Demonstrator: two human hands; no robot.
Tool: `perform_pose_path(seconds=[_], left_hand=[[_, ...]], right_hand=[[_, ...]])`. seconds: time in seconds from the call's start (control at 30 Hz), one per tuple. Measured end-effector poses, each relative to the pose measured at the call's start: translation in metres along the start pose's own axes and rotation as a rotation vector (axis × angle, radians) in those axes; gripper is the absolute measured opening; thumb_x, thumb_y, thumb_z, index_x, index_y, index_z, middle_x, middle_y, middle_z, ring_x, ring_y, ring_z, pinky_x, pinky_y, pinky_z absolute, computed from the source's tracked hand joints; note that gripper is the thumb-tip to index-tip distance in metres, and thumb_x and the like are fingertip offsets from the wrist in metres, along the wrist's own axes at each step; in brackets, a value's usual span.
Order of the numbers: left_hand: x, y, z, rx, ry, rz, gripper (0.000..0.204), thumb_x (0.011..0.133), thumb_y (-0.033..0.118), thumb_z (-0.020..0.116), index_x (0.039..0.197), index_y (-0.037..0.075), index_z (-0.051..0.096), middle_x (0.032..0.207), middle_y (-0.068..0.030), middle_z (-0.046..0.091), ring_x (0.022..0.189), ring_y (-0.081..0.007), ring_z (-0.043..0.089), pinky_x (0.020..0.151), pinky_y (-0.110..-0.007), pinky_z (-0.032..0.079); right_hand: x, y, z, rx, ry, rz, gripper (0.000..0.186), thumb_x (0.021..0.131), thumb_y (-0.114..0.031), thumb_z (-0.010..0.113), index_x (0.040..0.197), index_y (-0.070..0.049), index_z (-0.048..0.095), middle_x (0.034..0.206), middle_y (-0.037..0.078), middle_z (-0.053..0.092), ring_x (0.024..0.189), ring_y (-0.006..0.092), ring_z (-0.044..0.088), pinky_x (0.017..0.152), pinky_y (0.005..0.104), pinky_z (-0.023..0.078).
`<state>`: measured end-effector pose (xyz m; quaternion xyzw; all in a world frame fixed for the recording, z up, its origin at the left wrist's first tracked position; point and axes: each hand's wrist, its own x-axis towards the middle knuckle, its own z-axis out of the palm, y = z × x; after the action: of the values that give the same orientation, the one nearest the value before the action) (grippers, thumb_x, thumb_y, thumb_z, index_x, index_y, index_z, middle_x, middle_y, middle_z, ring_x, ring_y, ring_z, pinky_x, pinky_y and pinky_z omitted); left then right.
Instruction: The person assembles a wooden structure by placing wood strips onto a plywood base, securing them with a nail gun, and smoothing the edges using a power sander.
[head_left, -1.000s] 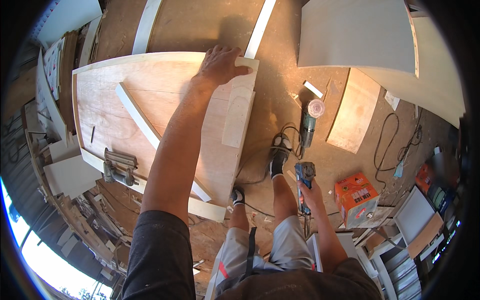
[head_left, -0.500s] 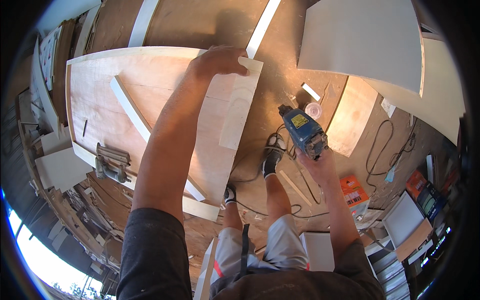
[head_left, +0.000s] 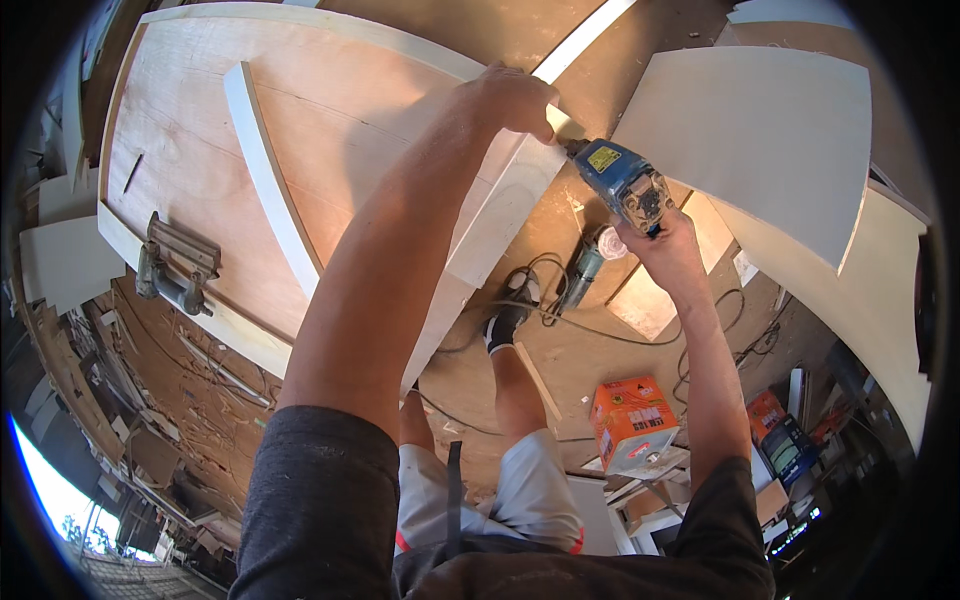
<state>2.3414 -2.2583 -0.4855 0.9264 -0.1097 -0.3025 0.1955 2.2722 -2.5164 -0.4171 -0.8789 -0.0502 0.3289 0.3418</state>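
My left hand point(head_left: 510, 100) is wrapped over the corner of a large framed plywood panel point(head_left: 190, 120), its thumb and fingers gripping the pale wooden edging. A broad wooden strip point(head_left: 510, 205) runs along the panel's right edge, just below that hand. In my right hand point(head_left: 665, 245) is a blue drill-shaped power tool point(head_left: 620, 180) with a yellow label on top, held by its rear grip. Its dark nose points left and is at the panel's corner, close to my left fingers. Whether the nose touches the wood I cannot tell.
A grey staple gun point(head_left: 180, 265) and a loose white strip point(head_left: 262, 170) lie on the panel. On the floor are a green power tool point(head_left: 585, 270), cords and an orange box point(head_left: 635, 420). Large pale boards point(head_left: 750, 140) stand at the right. Wood scraps point(head_left: 150, 400) are piled at the left.
The blue power tool has moved up and left, relative to the panel, to its corner. My left hand still grips that corner. The view has shifted, and the green tool on the floor now shows.
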Motion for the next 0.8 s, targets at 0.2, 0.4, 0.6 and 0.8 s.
perform_pose_path(seconds=[0.2, 0.4, 0.6, 0.8], left_hand=[[0.002, -0.004, 0.005, -0.003, -0.027, -0.015, 0.060, 0.073, 0.042, 0.074, 0.126, 0.016, 0.062, 0.111, -0.0096, 0.067, 0.119, -0.0266, 0.054, 0.104, -0.041, 0.035], [0.000, -0.005, -0.006, 0.028, -0.091, 0.036, 0.060, 0.076, 0.036, 0.071, 0.131, 0.017, 0.058, 0.113, -0.0106, 0.067, 0.118, -0.0274, 0.056, 0.104, -0.041, 0.036], [-0.002, -0.002, -0.015, -0.035, -0.186, -0.049, 0.063, 0.077, 0.025, 0.071, 0.137, 0.020, 0.054, 0.121, -0.0126, 0.065, 0.120, -0.0286, 0.056, 0.098, -0.045, 0.045], [-0.005, -0.002, -0.015, -0.045, -0.182, -0.060, 0.064, 0.076, 0.023, 0.071, 0.137, 0.021, 0.053, 0.124, -0.0124, 0.064, 0.119, -0.0301, 0.056, 0.096, -0.045, 0.047]], right_hand=[[0.004, -0.013, -0.004, -0.059, 0.011, 0.016, 0.030, 0.086, -0.022, 0.072, 0.110, -0.005, 0.067, 0.096, 0.011, 0.071, 0.087, 0.0186, 0.068, 0.079, 0.0328, 0.053], [0.008, -0.019, -0.005, -0.058, -0.036, 0.067, 0.031, 0.085, -0.023, 0.071, 0.110, -0.005, 0.067, 0.092, 0.009, 0.070, 0.083, 0.0184, 0.066, 0.077, 0.0329, 0.052], [0.020, -0.028, -0.010, -0.139, -0.064, 0.048, 0.020, 0.088, -0.017, 0.071, 0.103, -0.004, 0.067, 0.082, 0.004, 0.067, 0.075, 0.0105, 0.059, 0.072, 0.0295, 0.050], [0.023, -0.031, -0.015, -0.217, -0.091, -0.010, 0.021, 0.088, -0.018, 0.070, 0.104, -0.003, 0.067, 0.083, 0.003, 0.068, 0.077, 0.0113, 0.059, 0.074, 0.0305, 0.051]])
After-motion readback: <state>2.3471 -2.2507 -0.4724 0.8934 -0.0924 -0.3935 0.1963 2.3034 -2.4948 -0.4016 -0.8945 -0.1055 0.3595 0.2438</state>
